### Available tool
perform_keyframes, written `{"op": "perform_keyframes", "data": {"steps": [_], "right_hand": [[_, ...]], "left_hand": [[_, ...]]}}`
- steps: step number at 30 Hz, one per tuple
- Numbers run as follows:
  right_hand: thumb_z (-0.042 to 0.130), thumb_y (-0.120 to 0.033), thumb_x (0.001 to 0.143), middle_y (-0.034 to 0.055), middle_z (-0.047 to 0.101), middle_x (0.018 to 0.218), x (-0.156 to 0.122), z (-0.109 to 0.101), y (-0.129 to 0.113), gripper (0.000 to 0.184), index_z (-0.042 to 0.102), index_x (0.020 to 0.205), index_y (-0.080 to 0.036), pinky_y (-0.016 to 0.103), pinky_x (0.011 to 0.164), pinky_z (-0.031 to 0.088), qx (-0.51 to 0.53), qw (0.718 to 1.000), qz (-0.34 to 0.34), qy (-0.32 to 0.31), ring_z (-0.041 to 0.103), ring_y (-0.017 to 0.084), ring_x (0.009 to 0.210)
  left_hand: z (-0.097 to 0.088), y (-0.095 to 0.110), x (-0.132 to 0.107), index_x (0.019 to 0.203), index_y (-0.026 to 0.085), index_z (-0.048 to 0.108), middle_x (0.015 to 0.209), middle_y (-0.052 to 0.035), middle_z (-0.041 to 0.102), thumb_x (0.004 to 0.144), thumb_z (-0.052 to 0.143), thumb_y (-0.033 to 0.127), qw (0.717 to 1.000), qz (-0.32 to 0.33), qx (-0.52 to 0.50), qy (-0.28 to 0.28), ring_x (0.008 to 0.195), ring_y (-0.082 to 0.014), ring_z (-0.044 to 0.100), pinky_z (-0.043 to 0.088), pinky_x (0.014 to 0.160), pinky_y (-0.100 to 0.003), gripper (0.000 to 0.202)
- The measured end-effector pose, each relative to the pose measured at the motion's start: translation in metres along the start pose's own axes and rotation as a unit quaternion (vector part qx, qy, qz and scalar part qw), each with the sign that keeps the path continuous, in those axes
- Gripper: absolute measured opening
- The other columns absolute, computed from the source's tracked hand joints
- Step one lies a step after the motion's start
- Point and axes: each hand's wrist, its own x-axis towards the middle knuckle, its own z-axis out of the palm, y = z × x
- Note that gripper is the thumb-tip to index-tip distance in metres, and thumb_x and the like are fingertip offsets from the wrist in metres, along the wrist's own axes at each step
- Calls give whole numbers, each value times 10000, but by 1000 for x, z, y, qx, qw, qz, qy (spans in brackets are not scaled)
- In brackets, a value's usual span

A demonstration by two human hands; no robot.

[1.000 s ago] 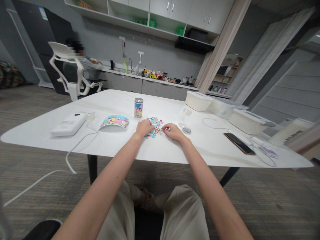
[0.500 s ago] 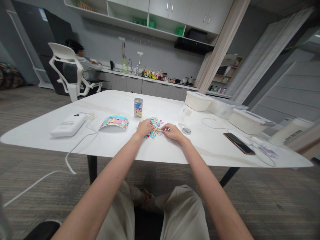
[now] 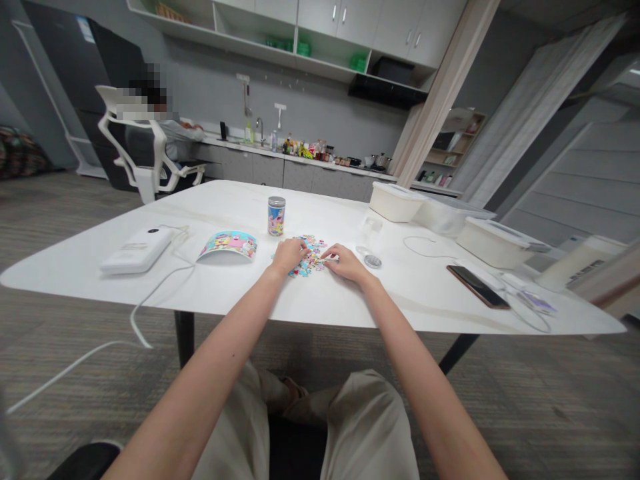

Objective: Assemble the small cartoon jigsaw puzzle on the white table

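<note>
A loose heap of small colourful jigsaw puzzle pieces lies on the white table, between my two hands. My left hand rests on the heap's left side with its fingers curled inward; whatever they hold is hidden. At the right edge of the heap, my right hand pinches a pale puzzle piece between thumb and fingers. Behind the heap stands an upright tin with a cartoon print and a silver lid. A curved cartoon picture sheet is to the left of my left hand.
A white power device with cables lies at the left. On the right are a round clear lid, a phone and several pale storage boxes. Another person sits on a white chair by the counter.
Both hands stay over the heap with only slight finger movement. The right fingers have shifted a little, and the pale piece shows more between them.
</note>
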Motion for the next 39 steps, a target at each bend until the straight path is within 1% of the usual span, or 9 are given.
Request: {"op": "perform_keyframes", "data": {"steps": [4, 6, 11, 18, 21, 23, 28, 33, 39], "right_hand": [[646, -111, 757, 65, 692, 1081, -1, 0, 0, 256, 720, 981, -208, 380, 984, 451, 1, 1000, -2, -17, 619, 204, 1053], [617, -113, 781, 61, 705, 1097, -1, -1, -1, 276, 719, 1015, -218, 395, 1016, 434, 2, 999, 5, -33, 618, 211, 1090], [615, -115, 787, 62, 712, 1043, -1, -2, -2, 240, 722, 983, -202, 368, 966, 456, -4, 999, -11, -34, 637, 196, 1006], [672, -130, 755, 49, 652, 950, -1, 1, 0, 216, 716, 961, -174, 293, 810, 489, 26, 1000, -4, 1, 617, 138, 823], [640, -115, 780, 33, 644, 886, 0, 2, 0, 168, 729, 907, -178, 272, 771, 486, 33, 999, -3, -15, 611, 120, 764], [636, -124, 788, 36, 646, 893, 0, 1, 0, 150, 736, 881, -186, 275, 774, 487, 22, 1000, -2, -17, 611, 124, 771], [646, -149, 802, 49, 692, 963, 1, -1, -2, 129, 733, 880, -204, 339, 910, 461, 5, 1000, -26, -15, 628, 171, 919], [629, -162, 821, 45, 697, 914, 0, -2, -2, 108, 716, 875, -197, 312, 844, 473, 4, 999, -30, -23, 623, 160, 854], [648, -205, 805, 35, 706, 890, -1, -3, -4, 94, 693, 884, -181, 298, 809, 478, 45, 999, -12, -15, 636, 152, 812]], "left_hand": [[-1, 2, -1, 1005, 174, 716, 1020, -93, 733, 919, 499, 346, 1000, -5, 3, -1, 1003, -228, 652, 451, 883, -297, 289], [-1, 4, -1, 1015, 168, 713, 1008, -96, 734, 914, 489, 327, 1000, -7, -1, -1, 997, -229, 654, 455, 884, -298, 292], [-1, 6, -1, 994, 173, 718, 980, -93, 741, 891, 494, 311, 1000, -19, -5, 6, 983, -225, 658, 457, 891, -293, 283], [0, 6, -1, 976, 171, 718, 971, -89, 744, 877, 498, 303, 1000, -14, -1, 5, 975, -221, 664, 462, 882, -283, 275], [0, 6, -1, 976, 163, 718, 998, -101, 739, 879, 497, 299, 1000, -10, -3, 7, 984, -228, 662, 460, 892, -295, 277], [0, 6, -1, 977, 164, 718, 997, -101, 740, 881, 497, 300, 1000, -9, -3, 6, 984, -227, 662, 460, 896, -295, 277], [1, 5, 0, 982, 170, 716, 990, -90, 740, 881, 503, 308, 1000, -13, -3, 4, 984, -220, 663, 462, 890, -283, 273], [2, 4, 0, 976, 167, 714, 993, -95, 739, 879, 507, 304, 1000, -12, -4, 7, 986, -227, 663, 461, 892, -293, 266], [2, 4, 0, 966, 169, 713, 979, -92, 741, 871, 518, 314, 1000, -8, -2, 5, 976, -230, 667, 465, 889, -296, 261]]}}
